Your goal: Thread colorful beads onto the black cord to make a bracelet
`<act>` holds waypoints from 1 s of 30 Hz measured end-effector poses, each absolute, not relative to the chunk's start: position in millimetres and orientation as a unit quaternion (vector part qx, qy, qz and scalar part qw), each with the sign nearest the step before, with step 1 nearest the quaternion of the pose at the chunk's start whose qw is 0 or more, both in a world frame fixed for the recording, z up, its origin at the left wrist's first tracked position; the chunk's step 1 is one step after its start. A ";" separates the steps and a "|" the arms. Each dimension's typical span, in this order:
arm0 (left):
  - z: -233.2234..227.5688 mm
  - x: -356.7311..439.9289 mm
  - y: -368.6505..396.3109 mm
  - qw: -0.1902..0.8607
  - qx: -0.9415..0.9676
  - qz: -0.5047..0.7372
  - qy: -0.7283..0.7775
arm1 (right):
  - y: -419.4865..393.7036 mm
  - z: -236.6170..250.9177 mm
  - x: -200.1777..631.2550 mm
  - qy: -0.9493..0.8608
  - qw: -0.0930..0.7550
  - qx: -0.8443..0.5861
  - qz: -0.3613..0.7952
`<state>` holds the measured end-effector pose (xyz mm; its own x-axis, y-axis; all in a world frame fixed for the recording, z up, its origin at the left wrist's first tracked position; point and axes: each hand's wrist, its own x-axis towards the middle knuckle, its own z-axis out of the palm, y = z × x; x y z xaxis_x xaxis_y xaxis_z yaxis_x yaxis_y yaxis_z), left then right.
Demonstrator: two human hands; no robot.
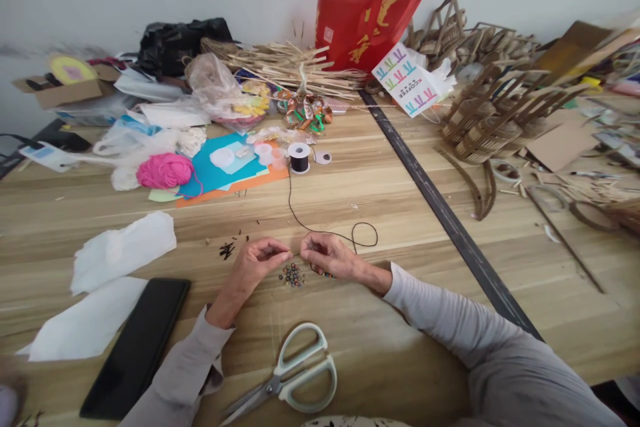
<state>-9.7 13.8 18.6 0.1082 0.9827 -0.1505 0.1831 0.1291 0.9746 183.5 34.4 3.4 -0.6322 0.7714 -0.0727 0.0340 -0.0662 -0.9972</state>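
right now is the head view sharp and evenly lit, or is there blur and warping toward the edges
Head view: soft, even light with faint shadows; the left hand, right hand and small pile of coloured beads are fairly sharp; the edges smear and the long dark strip across the wooden table bows with wide-angle distortion.

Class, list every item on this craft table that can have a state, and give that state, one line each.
left hand: fingers pinched, beside the beads
right hand: fingers pinched on the black cord
black cord: partly unwound, looped on the table
spool: upright
beads: loose in a small heap
scissors: shut, lying flat
pink yarn: wound in a ball
phone: screen dark
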 end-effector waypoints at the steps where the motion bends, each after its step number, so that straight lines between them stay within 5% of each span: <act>1: 18.6 -10.0 13.4 0.523 0.530 0.386 0.544 | 34.1 3.0 183.3 -0.623 0.283 -0.325 0.653; 30: 9.6 -12.0 12.3 0.542 0.552 0.371 0.514 | 30.4 -1.2 178.7 -0.651 0.313 -0.336 0.604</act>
